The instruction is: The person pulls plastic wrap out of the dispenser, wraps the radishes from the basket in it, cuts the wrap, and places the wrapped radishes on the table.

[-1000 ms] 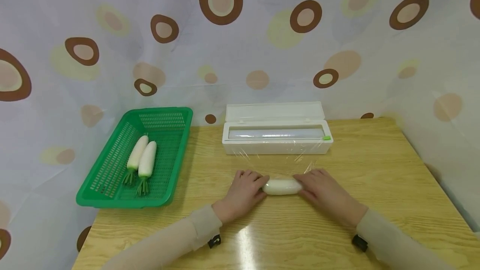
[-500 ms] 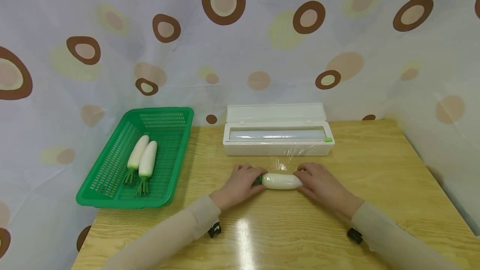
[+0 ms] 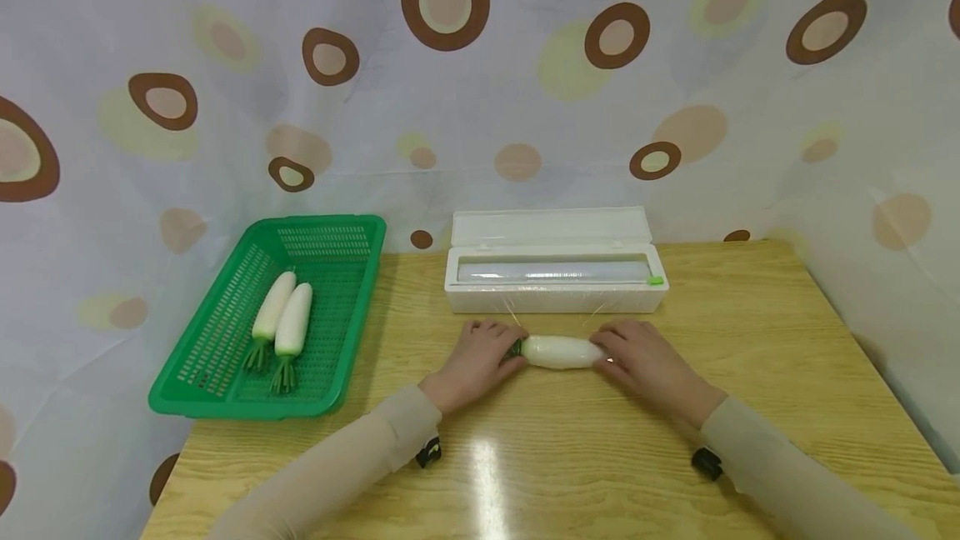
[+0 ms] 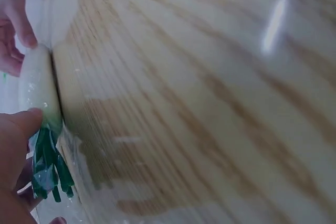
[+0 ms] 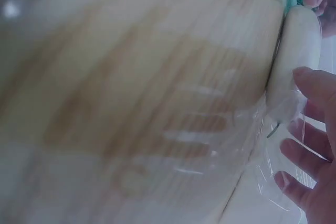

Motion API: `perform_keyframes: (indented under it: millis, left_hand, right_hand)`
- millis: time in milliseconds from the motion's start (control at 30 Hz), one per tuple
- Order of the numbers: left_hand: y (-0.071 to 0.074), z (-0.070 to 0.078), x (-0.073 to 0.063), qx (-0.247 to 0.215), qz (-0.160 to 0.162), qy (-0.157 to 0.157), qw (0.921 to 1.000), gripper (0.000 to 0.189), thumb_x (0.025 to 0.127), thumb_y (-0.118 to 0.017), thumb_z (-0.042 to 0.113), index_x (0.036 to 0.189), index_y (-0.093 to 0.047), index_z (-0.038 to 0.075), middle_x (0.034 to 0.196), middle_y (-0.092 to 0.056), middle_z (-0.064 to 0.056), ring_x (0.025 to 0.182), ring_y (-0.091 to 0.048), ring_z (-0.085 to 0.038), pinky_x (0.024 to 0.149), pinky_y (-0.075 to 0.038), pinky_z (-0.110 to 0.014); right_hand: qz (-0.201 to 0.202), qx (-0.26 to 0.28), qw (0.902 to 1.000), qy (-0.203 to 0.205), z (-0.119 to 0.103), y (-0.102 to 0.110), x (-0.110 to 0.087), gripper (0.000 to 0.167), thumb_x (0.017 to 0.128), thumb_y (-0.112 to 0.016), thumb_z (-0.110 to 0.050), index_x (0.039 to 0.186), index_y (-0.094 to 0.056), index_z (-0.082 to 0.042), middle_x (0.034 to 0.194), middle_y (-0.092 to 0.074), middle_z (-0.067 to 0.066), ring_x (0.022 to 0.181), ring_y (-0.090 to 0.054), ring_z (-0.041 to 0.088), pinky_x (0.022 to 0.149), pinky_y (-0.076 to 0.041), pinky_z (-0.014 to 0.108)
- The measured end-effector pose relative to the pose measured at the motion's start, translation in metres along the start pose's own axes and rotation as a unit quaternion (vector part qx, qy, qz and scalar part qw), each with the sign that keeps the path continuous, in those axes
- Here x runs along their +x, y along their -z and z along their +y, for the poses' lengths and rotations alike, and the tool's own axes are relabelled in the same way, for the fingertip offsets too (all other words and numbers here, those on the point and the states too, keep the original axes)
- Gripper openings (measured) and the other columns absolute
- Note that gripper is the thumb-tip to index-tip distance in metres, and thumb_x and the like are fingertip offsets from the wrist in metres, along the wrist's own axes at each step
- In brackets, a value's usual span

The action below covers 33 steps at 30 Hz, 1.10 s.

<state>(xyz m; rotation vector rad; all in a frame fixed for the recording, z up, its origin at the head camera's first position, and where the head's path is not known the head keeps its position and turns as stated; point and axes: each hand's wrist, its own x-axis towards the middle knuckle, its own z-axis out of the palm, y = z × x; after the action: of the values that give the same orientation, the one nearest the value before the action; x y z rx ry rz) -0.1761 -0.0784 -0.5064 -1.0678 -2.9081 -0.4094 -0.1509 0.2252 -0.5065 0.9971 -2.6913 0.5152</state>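
Observation:
A white radish lies crosswise on the table, wrapped at least partly in clear cling film. My left hand grips its leafy end, thumb on the white root beside the green stems. At the thin tail end my right hand holds the radish with the thumb on top, its other fingers spread beside the film. Just beyond the hands stands a white film dispenser box, lid raised, with a film roll inside. Faint film creases run from the box to the radish.
To the left, a green plastic basket holds two more white radishes with trimmed green stems. A small green slider sits at the box's right front edge. A patterned curtain hangs behind the wooden table.
Both hands have rolled the radish away from me, closer to the dispenser box. Its green stem end, hidden a second ago, now shows by my left hand. The film between has shortened.

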Motion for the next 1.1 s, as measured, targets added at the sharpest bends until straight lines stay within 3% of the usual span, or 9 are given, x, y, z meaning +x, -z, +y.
perform_keyframes:
  millis: [167, 400, 633, 900, 1100]
  left_hand:
    - [-0.001, -0.003, -0.001, 0.027, 0.023, -0.016, 0.9992, 0.042, 0.104, -0.065, 0.035, 0.141, -0.063, 0.016, 0.13, -0.067, -0.003, 0.122, -0.059, -0.024, 0.101, -0.041, -0.05]
    - [-0.006, -0.009, 0.004, 0.019, 0.027, 0.009, 0.9994, 0.04, 0.103, -0.066, 0.036, 0.139, -0.063, 0.017, 0.13, -0.07, -0.002, 0.121, -0.061, -0.022, 0.106, -0.04, -0.05]
    - [-0.008, -0.011, 0.004, 0.025, 0.047, 0.01, 0.9985, 0.037, 0.105, -0.064, 0.035, 0.137, -0.065, 0.017, 0.129, -0.066, -0.002, 0.121, -0.058, -0.023, 0.104, -0.041, -0.049]
    - [-0.009, -0.009, 0.003, 0.031, 0.081, 0.015, 0.9961, 0.035, 0.105, -0.065, 0.036, 0.133, -0.066, 0.015, 0.126, -0.068, -0.002, 0.121, -0.058, -0.023, 0.102, -0.041, -0.048]
    - [-0.009, -0.008, 0.003, 0.049, 0.093, 0.014, 0.9944, 0.035, 0.105, -0.064, 0.036, 0.133, -0.066, 0.015, 0.128, -0.064, -0.003, 0.124, -0.053, -0.025, 0.104, -0.04, -0.048]
  right_hand:
    - [0.013, -0.009, 0.9999, 0.004, 0.003, -0.001, 0.001, 0.036, 0.093, -0.079, -0.014, 0.125, -0.071, 0.001, 0.112, -0.067, 0.012, 0.104, -0.062, 0.03, 0.094, -0.049, 0.052]
    - [-0.036, -0.007, 0.9974, -0.062, 0.004, 0.003, 0.007, 0.033, 0.098, -0.074, -0.021, 0.124, -0.068, -0.002, 0.118, -0.071, 0.011, 0.114, -0.06, 0.032, 0.103, -0.043, 0.054]
    - [-0.016, -0.023, 0.9988, -0.04, 0.007, 0.0, 0.004, 0.033, 0.096, -0.076, -0.017, 0.124, -0.07, -0.001, 0.115, -0.068, 0.011, 0.111, -0.06, 0.033, 0.099, -0.045, 0.055]
    - [-0.026, -0.011, 0.9966, -0.078, 0.01, -0.002, 0.002, 0.032, 0.098, -0.073, -0.019, 0.124, -0.067, -0.001, 0.118, -0.07, 0.011, 0.114, -0.059, 0.031, 0.101, -0.044, 0.053]
    - [-0.02, -0.017, 0.9972, -0.07, 0.012, -0.002, 0.001, 0.027, 0.099, -0.072, -0.019, 0.122, -0.07, -0.004, 0.113, -0.07, 0.008, 0.11, -0.061, 0.03, 0.1, -0.045, 0.054]
